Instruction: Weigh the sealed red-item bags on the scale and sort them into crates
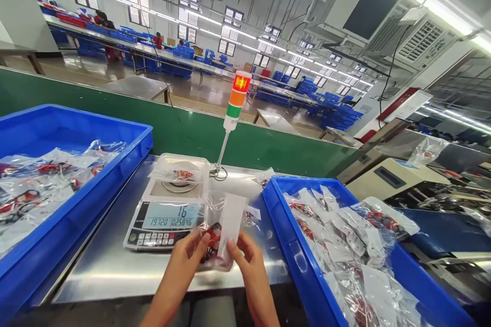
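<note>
Between my two hands is a clear plastic bag with red and black parts and a white paper slip in it. My left hand pinches the bag's left side near the parts. My right hand grips its right edge over the white slip. Just left of the bag stands a digital counting scale, its display lit and reading 16 on top. Another clear bag with a red and black part lies on the scale's pan. What the held parts are exactly, I cannot make out.
A blue bin of bagged parts stands at the left, another blue bin at the right. Behind the scale rises a signal tower with its red light on. A green partition borders the metal table. More bags lie beside the right bin.
</note>
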The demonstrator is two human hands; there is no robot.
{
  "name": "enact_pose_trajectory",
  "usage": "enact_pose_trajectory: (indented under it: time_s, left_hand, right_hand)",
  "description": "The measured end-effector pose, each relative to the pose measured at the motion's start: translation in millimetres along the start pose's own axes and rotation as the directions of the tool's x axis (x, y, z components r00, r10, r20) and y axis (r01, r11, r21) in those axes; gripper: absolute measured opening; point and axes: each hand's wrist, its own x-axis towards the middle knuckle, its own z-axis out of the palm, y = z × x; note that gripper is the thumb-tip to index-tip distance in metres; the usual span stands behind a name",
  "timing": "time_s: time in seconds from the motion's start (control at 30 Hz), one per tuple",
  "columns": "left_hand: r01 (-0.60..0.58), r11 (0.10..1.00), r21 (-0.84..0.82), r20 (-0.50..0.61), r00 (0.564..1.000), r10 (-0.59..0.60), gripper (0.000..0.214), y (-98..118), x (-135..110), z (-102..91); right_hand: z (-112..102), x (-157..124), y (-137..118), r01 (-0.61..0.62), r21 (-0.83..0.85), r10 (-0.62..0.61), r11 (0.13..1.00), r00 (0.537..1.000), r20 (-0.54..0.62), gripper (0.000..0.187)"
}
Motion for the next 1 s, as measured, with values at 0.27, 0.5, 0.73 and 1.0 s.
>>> enact_pose_trajectory:
  time_s: [0.27, 0.5, 0.73, 1.0]
  left_hand:
    - [-0.106, 0.981, 0.161, -0.041, 0.993, 0.114, 0.067, 11, -7, 4.0]
    - [-0.077, 0.983, 0.166, -0.014, 0.997, 0.081, 0.060, -4, -4, 8.2]
    - [0.122, 0.983, 0.140, 0.240, 0.959, -0.153, 0.072, -41, 9, 16.2]
    - [0.065, 0.982, 0.175, 0.152, 0.984, -0.092, 0.077, -104, 25, 54.9]
  right_hand:
    - [-2, -7, -3, -0.028, -0.063, 0.026, 0.998, 0.999, -0.032, 0.047]
    - [-12, -7, 5, -0.149, 0.005, 0.148, 0.989, 0.988, 0.053, 0.052]
    - [-33, -9, 33, -0.152, 0.025, 0.153, 0.988, 0.988, -0.021, 0.043]
    - [-93, -23, 20, -0.051, -0.514, -0.175, 0.856, 0.907, -0.382, 0.036]
